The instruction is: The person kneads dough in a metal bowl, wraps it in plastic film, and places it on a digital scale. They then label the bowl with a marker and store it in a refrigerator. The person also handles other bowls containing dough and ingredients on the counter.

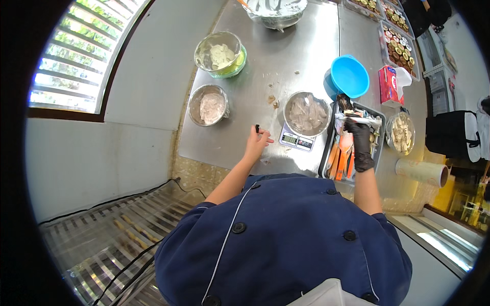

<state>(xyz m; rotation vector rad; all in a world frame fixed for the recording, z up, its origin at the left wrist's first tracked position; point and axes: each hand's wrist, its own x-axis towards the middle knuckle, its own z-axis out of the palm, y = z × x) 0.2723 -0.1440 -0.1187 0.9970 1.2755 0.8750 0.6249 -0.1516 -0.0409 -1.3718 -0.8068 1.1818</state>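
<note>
My bare left hand (258,142) is over the steel table's near part, with a small black object (257,128) at its fingertips. My right hand (359,139), in a black glove, reaches into a tray of utensils (324,160) and touches a white tube-like item (365,120); its grip is partly hidden. Orange-handled spatulas (340,162) lie beside that hand. Between my hands, a bowl of greyish-brown cream (307,114) rests on a digital kitchen scale (297,141). A metal bowl of pinkish cream (211,108) stands farther left.
A bowl of pale green cream (222,56), a large bowl of white cream (276,13) and a blue plastic bowl (350,76) stand farther back. At right are a red tissue box (391,86), a bowl (400,133), a film roll (421,172) and boxes of capped jars (400,49).
</note>
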